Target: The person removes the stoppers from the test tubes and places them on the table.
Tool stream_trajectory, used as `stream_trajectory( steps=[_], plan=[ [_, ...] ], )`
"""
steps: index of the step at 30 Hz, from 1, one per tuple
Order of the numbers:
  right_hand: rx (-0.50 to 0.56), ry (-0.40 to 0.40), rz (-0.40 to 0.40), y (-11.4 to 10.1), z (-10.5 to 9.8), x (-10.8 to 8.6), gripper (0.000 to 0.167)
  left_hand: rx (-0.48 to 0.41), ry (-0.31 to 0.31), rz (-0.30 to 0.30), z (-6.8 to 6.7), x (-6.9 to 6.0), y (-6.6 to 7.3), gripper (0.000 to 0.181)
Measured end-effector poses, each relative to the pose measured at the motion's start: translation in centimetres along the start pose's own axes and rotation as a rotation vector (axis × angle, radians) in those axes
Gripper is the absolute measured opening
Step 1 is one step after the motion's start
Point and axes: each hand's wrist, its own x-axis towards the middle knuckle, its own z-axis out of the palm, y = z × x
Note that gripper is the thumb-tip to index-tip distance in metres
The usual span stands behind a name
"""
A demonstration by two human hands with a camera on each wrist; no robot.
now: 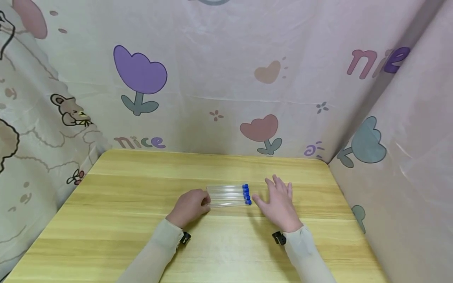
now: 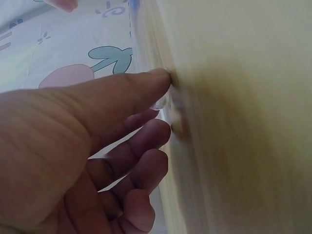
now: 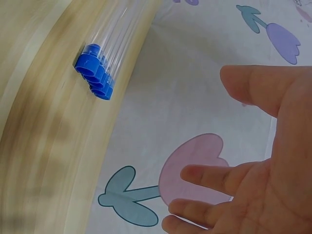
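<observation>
So I've got a row of clear tubes (image 1: 226, 193) with blue caps (image 1: 246, 195) lying flat on the table (image 1: 141, 177), looks like five of them, side by side around the middle, caps all pointing right. The nearest one sits a bit skewed, leaving a sliver of space at its left end. My left hand (image 1: 189, 206) is down at the capless ends, fingers bent, thumb on the near side. The left wrist view gives me a tube end between thumb and fingers, but honestly I can't tell if there's a real pinch on it or just a light touch. My right hand (image 1: 279, 202) is just beside the caps, not touching them, fingers spread wide and holding nothing. Both arms are in pale sleeves (image 1: 152, 251), and there's a printed curtain (image 1: 212, 59) behind the table, with tulips, hearts and the word "nice" on it.
</observation>
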Motion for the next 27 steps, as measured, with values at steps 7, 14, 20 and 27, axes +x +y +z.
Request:
stream_trajectory(
  steps=[7,14,20,27],
  plan=[
    [0.004,0.004,-0.003,-0.2,0.0,-0.1,0.081,0.014,-0.002,0.007,0.0,-0.1,0.1,0.019],
    [0.002,0.035,-0.020,-0.3,0.1,-0.3,0.078,-0.033,0.040,0.062,-0.7,-0.2,0.0,0.008],
    [0.094,0.164,-0.070,-0.8,0.0,-0.1,0.066,-0.073,0.097,0.119,-2.7,-0.3,0.4,0.006],
    [0.545,0.245,-0.163,-2.8,-1.0,0.3,0.036,-0.092,0.239,0.162,-6.2,-1.4,2.0,0.010]
  ],
)
